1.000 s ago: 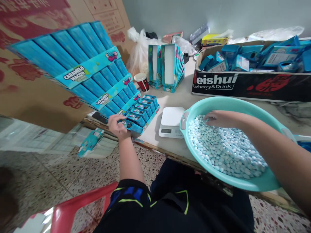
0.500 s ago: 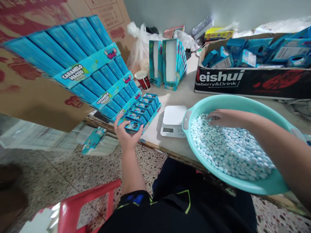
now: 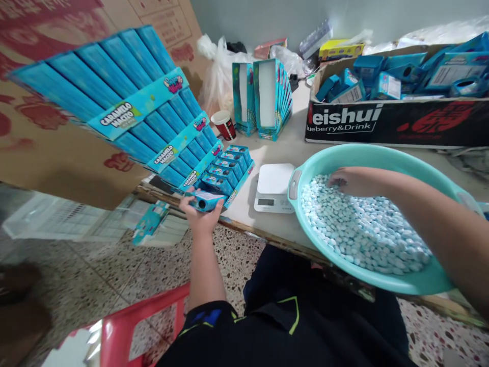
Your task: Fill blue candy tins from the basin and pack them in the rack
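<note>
My left hand (image 3: pixel 202 216) grips a small blue candy box (image 3: pixel 209 202), tilted so that its round hole faces me. Beside it, several like boxes (image 3: pixel 219 181) stand in a row in a display tray (image 3: pixel 241 184) at the table's edge. My right hand (image 3: pixel 349 181) reaches into a turquoise basin (image 3: pixel 367 286) of pale blue and white candies (image 3: pixel 359 229). Its fingers are curled at the far left of the pile, and what lies inside them is hidden. Between the hands, a white kitchen scale (image 3: pixel 274 186) rests on the table.
Filled display trays (image 3: pixel 133 104) are stacked at the left against a large cardboard carton (image 3: pixel 72 163). Empty trays (image 3: pixel 265 99) stand behind the scale near a paper cup (image 3: pixel 223 125). A black carton (image 3: pixel 344 122) of blue boxes is back right. A red stool (image 3: pixel 141 318) stands below left.
My left hand has lifted the candy box out of the row and tipped it, turning its hole toward me. The fingers of my right hand have curled in among the candies.
</note>
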### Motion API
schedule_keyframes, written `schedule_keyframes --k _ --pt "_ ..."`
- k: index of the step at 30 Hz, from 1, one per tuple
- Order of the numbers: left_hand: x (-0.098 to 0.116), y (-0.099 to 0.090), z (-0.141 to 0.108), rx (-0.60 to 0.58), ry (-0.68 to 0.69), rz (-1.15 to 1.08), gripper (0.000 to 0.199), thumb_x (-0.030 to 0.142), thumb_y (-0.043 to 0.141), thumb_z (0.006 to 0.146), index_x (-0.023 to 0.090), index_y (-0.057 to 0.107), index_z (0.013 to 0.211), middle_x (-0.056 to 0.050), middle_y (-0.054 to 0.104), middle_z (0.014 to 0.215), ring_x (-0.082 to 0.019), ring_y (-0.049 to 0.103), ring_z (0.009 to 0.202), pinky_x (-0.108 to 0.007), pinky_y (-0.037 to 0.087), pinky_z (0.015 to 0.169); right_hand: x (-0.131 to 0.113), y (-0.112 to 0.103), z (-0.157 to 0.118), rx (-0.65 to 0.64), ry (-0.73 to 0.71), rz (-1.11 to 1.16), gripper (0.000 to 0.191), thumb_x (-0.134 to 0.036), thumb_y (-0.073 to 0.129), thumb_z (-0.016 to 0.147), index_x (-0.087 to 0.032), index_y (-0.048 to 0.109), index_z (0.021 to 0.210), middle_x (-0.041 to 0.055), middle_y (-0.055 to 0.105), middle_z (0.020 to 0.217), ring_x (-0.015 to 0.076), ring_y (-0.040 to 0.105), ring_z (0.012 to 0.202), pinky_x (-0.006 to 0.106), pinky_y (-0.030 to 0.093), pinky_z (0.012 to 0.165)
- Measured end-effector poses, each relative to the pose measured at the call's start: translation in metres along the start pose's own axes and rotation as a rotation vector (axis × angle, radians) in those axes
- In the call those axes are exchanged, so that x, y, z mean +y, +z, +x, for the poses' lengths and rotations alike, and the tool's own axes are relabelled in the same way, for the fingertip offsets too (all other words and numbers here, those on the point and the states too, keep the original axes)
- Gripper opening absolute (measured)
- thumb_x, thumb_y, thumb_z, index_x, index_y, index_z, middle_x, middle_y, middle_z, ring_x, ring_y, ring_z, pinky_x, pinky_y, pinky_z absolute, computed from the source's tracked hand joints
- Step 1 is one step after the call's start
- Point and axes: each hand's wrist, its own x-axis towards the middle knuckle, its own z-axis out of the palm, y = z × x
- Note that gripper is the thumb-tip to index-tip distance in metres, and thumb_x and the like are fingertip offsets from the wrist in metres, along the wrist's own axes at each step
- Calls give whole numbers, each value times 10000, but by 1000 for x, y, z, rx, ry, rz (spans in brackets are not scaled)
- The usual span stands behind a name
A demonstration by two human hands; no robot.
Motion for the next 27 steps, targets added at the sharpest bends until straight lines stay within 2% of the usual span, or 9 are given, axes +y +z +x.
schedule_keyframes --k 4,7,11,14,17,23,27 --pt "15 -8 23 -157 -42 206 779 503 856 663 202 420 1233 -188 584 1279 -375 618 1239 -540 506 1061 -2 1 1 -15 19 -21 347 -246 527 898 -244 718 1189 112 676 1228 290 669 1033 398 528 903" --pt "28 -6 32 -208 -66 244 755 500 846 678 201 472 1262 -183 604 1299 -396 607 1259 -548 504 1060 -7 0 -1 -13 17 -18 317 -309 529 927 -249 718 1175 110 660 1246 289 658 1052 386 514 907" --pt "40 2 24 -193 -146 269 764 502 813 724 191 480 1337 -199 614 1338 -404 616 1256 -557 505 1052 -15 -3 -5 22 27 -13 279 -361 548 934 -246 730 1111 103 682 1201 286 664 1002 371 509 852" --pt "40 6 16 -165 -203 253 811 514 796 752 178 451 1405 -225 616 1348 -407 644 1216 -576 509 1034 -18 -5 -8 38 20 -11 220 -334 554 933 -247 738 1017 84 729 1121 265 678 938 340 495 798" --pt "37 8 13 -127 -250 217 825 538 812 730 188 466 1393 -212 659 1287 -398 678 1156 -566 528 1001 -18 -6 -9 37 19 -8 218 -338 542 944 -250 735 994 67 754 1054 250 686 893 330 491 783" --pt "33 10 7 -67 -246 170 824 541 839 691 195 500 1356 -178 705 1225 -356 707 1126 -484 552 972 -19 -6 -11 28 34 -6 287 -410 518 968 -249 735 1064 89 742 1137 277 687 953 353 506 802" --pt "37 8 -1 -132 -295 217 863 566 837 691 200 488 1391 -182 725 1152 -382 720 1082 -507 567 928 -26 -7 -13 64 9 -24 257 -364 538 956 -228 741 1034 111 717 1154 286 676 990 350 500 817"
